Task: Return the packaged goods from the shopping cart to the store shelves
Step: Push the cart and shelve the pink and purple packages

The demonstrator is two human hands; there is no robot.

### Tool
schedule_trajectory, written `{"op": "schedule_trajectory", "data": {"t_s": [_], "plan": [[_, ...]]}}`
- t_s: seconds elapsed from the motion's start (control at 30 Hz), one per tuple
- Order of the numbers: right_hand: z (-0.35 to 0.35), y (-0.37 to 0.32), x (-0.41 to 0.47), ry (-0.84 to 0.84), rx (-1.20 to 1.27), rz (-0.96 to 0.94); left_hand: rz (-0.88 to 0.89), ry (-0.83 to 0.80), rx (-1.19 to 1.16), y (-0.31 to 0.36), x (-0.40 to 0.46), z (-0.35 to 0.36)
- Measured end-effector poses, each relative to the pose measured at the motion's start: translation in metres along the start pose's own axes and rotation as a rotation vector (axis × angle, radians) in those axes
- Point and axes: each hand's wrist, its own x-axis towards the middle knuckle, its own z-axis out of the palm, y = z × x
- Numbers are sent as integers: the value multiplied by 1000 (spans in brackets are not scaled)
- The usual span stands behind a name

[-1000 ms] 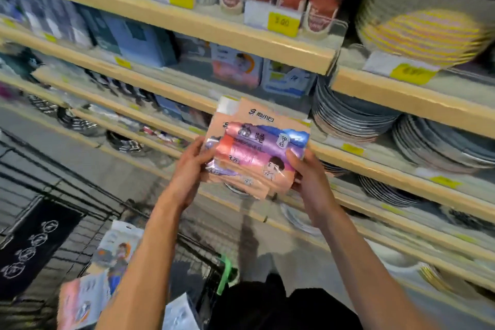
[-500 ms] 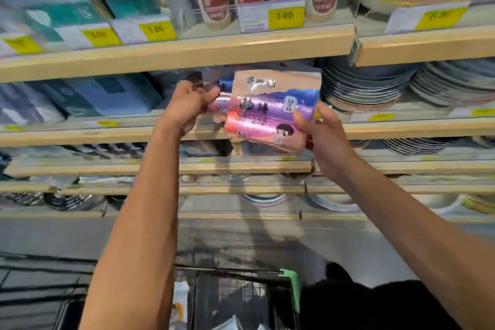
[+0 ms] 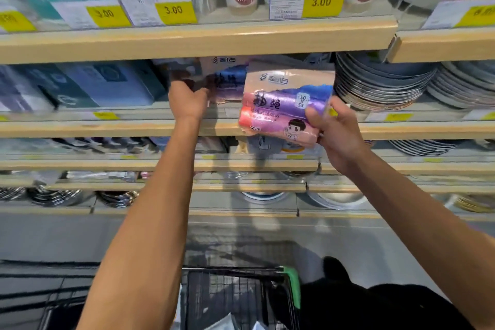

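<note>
Presently: right hand grips a garbage-bag roll pack before the second shelf. Left hand, at 9 o'clock of it, clasps a blurred matching pack on that shelf.

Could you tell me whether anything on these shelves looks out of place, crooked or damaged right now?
Nothing stands out. The right hand holds a pack of bin bags at a slight tilt in front of the shelf, and the left hand grips a similar pack further in. The plates are stacked neatly.
</note>
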Motion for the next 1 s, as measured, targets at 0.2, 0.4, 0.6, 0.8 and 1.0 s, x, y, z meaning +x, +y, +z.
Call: {"op": "schedule_trajectory", "data": {"t_s": [0.2, 0.4, 0.6, 0.8, 1.0], "plan": [[44, -16, 43, -25, -132, -69, 149, 110, -295, -34, -42, -29], [75, -22, 75, 39, -118, -63, 59, 58, -337, -69, -104, -60], [80, -19, 79, 50, -86, -180, -144, 21, -319, -102, -184, -98], [79, -18, 82, 23, -328, -184, -366, 121, -304, -116, -268, -122], [65, -5, 56, 128, -596, -164, -431, 259, -361, -94, -308, -107]]}}
